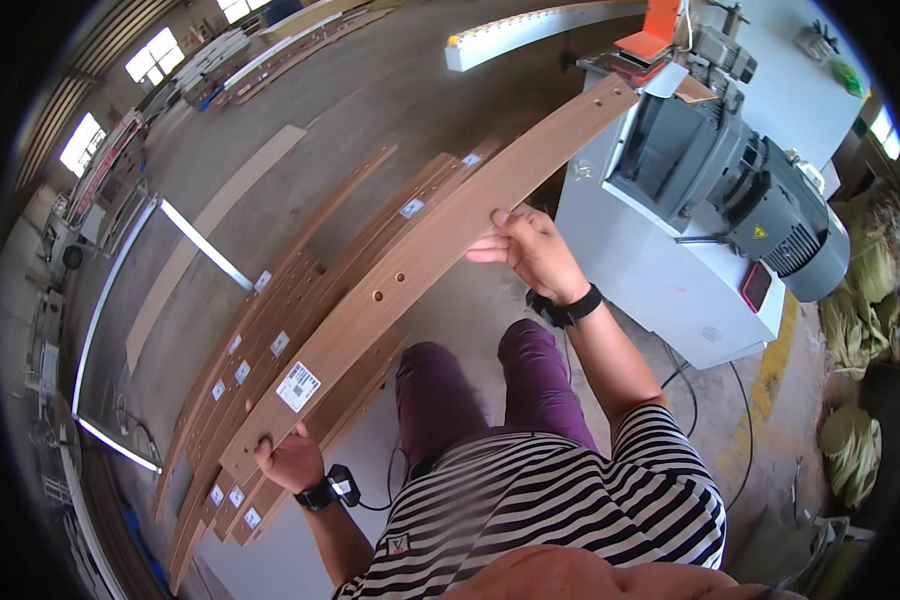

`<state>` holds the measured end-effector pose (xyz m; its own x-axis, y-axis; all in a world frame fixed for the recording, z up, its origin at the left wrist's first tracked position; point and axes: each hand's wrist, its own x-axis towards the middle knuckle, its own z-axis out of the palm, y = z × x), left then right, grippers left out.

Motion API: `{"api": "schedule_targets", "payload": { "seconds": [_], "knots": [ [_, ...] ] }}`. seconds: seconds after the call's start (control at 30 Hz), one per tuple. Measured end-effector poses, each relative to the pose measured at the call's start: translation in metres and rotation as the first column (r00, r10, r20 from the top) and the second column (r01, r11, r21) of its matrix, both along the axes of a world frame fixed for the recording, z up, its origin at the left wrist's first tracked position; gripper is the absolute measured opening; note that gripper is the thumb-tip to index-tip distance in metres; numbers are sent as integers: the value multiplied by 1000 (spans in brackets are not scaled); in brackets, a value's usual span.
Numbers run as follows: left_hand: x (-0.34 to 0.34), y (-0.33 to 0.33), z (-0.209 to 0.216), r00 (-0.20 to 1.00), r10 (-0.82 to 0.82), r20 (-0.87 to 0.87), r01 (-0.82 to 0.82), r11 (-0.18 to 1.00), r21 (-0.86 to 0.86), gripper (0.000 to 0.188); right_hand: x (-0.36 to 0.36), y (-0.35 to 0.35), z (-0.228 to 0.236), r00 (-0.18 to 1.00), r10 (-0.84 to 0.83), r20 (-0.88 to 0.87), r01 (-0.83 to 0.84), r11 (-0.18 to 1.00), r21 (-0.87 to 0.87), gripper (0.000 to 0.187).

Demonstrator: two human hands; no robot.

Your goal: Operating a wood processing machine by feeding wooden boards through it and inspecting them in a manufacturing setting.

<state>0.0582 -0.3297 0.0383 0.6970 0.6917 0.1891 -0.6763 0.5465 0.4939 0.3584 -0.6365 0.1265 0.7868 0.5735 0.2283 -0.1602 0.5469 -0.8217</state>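
A long brown wooden board (440, 242) with drilled holes and a white label slants across the view from lower left to upper right. My left hand (292, 460) grips its near end, thumb on the top face and fingers underneath. Farther along, my right hand (532, 248) holds the right-hand edge, its thumb on top and fingers below. The board's far end lies at the front of a grey machine (660, 150) with an orange part (656, 30). Whether that end rests on the machine, I cannot tell.
Several labelled wooden boards (300, 310) lie stacked to the left, partly under the held one. A large grey motor (785, 220) sits on the machine's pale cabinet (630, 260). Black cables (745, 420) run over the floor at right, near green-yellow sacks (850, 450).
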Motion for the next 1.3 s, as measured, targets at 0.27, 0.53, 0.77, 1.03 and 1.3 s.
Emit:
{"api": "schedule_targets", "payload": {
  "seconds": [0.27, 0.53, 0.77, 1.03, 1.3],
  "knots": [
    [13, -5, -6, 997, -46, 55, 44, 998, 42, 71, -5, -9, -14, 994, 4, 112, -7, 1000, 28, 31],
    [14, -1, -7, 998, -27, 55, 26, 1000, 6, 54, -1, -24, -4, 997, 46, 56, -63, 932, 356, 54],
    [-5, 4, -18, 942, 152, -300, -244, 922, -299, 20, -5, -10, -39, 939, -330, 97, 331, 944, 10, 49],
    [-12, 13, -42, 780, -16, -626, -286, 880, -379, 37, -17, 6, -34, 875, -483, 22, 468, 836, -288, 46],
    [-23, 24, -60, 800, -76, -595, -266, 845, -465, 29, -17, 21, -36, 877, -481, 23, 454, 810, -370, 34]
  ]
}}
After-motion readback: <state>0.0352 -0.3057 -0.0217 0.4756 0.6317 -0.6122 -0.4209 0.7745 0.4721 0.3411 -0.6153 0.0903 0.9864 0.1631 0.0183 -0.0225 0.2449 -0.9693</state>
